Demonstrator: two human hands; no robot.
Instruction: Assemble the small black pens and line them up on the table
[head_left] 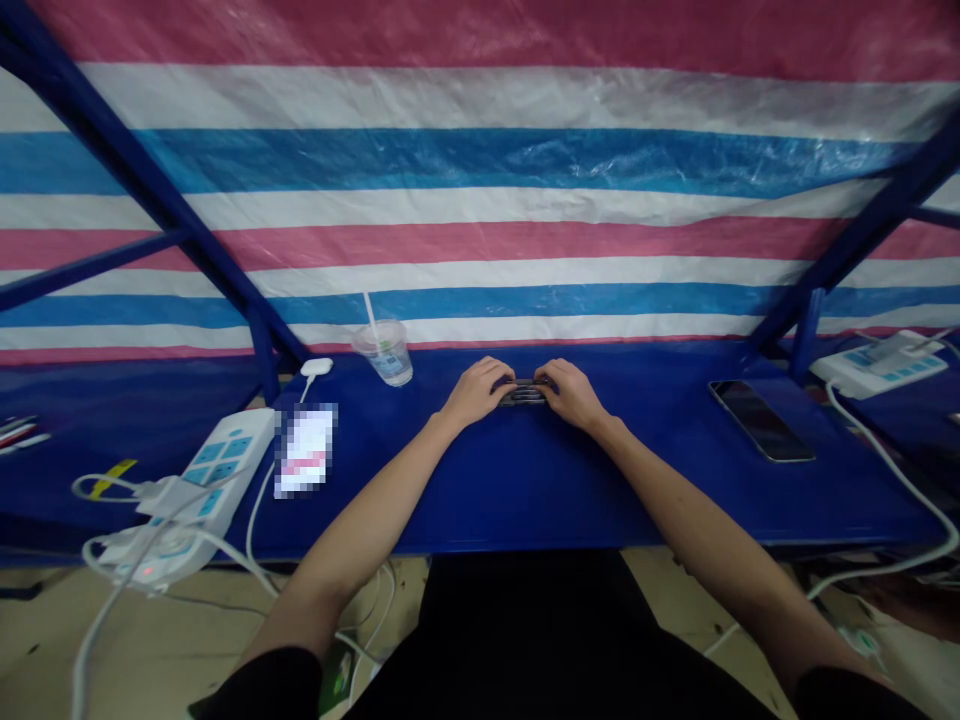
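Observation:
Both my arms reach out over the blue table (pixel 525 480). My left hand (pixel 478 388) and my right hand (pixel 571 390) meet at the table's far middle, fingers curled around the two ends of a small dark flat object (pixel 523 393) that lies between them. Only a narrow strip of this object shows, so I cannot make out what it is.
A clear plastic cup (pixel 384 352) with a straw stands left of my hands. A blurred white phone (pixel 304 450) and a white power strip (pixel 202 480) with cables lie at left. A dark phone (pixel 761 420) lies at right, another power strip (pixel 877 365) beyond it. A striped tarp (pixel 480 200) hangs behind.

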